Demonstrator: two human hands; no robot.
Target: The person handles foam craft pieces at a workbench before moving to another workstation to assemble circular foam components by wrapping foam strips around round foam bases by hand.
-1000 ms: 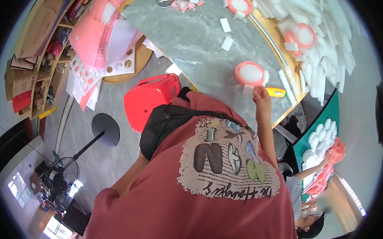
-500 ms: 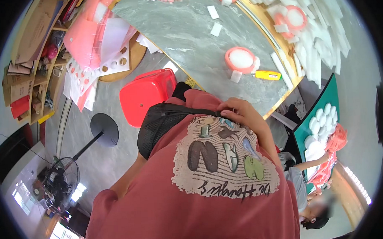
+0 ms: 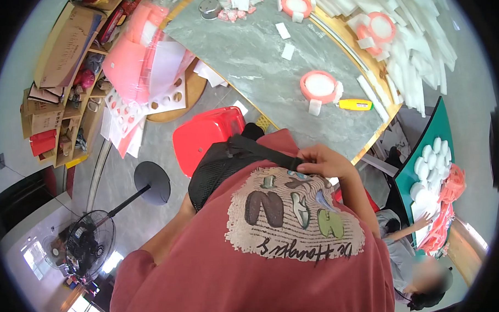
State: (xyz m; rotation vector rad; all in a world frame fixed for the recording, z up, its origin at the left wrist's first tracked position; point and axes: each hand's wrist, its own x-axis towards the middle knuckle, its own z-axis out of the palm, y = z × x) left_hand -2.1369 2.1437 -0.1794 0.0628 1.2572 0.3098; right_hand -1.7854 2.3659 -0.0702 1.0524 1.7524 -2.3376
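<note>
My right hand [image 3: 322, 160] is closed on the end of a black strap [image 3: 268, 154] at the right side of my waist. The strap runs across the front of my red shirt [image 3: 254, 282] to a black mesh bag [image 3: 212, 182] at my left hip. My left hand [image 3: 189, 204] is at the bag's outer edge, its fingers hidden behind the mesh. On the grey marbled table [image 3: 257, 67] before me are a pink ring with a white centre [image 3: 319, 86] and a yellow-handled tool [image 3: 356, 104].
A red stool [image 3: 196, 138] stands at front left, with a fan [image 3: 90, 238] further left. White foam strips [image 3: 416, 45] are heaped beyond the table. At right, a co-worker [image 3: 403, 244] reaches over a green table [image 3: 427, 128] with white discs and pink material.
My right hand has drawn the strap up, and it now stands off the shirt as a visible band. The view has shifted, so the table and stool sit further right and the stool lower.
</note>
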